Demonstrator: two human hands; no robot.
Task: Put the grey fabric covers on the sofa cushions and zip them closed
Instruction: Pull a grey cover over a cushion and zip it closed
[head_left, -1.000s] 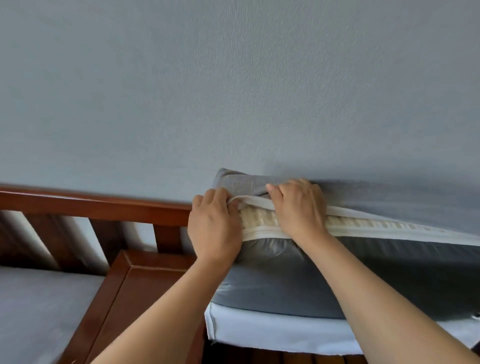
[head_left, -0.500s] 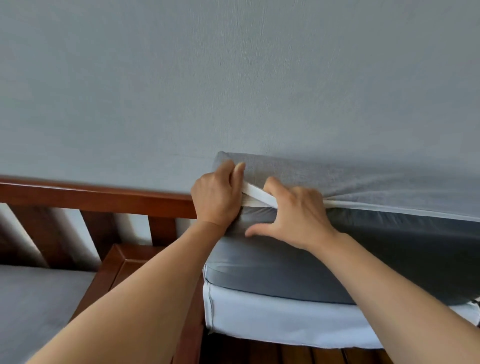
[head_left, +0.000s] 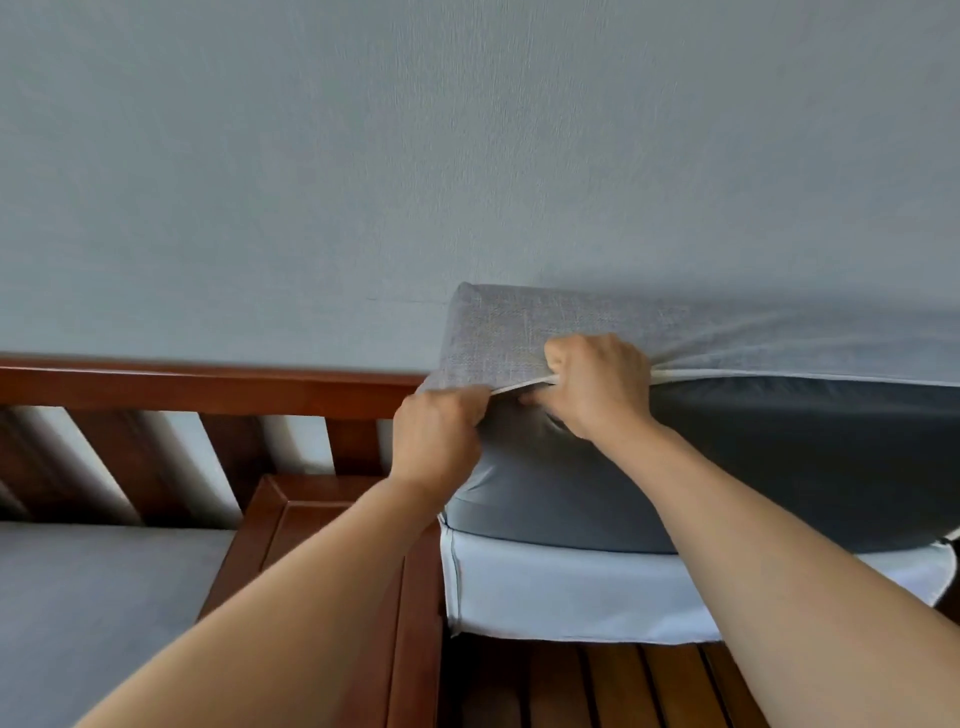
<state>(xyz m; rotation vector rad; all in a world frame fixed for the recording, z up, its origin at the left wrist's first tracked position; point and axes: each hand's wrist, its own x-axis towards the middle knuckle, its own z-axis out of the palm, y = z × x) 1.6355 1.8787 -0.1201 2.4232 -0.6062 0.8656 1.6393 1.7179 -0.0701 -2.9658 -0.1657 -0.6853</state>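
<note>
A sofa cushion stands on its edge on the sofa, wearing a grey fabric cover on top and a darker grey side panel facing me. A white zip seam runs along the cover's opening near its left corner. My left hand pinches the cover's edge at that corner. My right hand grips the seam just to the right, fingers curled over the fabric. The zip pull is hidden between my hands.
A white cushion lies under the covered one. The wooden sofa frame with slats runs to the left, with a wooden armrest below it. A grey seat cushion lies at the lower left. A grey wall fills the background.
The opening that showed pale foam has been drawn together. The cushion has risen, and both hands have shifted along the seam at the left corner.
</note>
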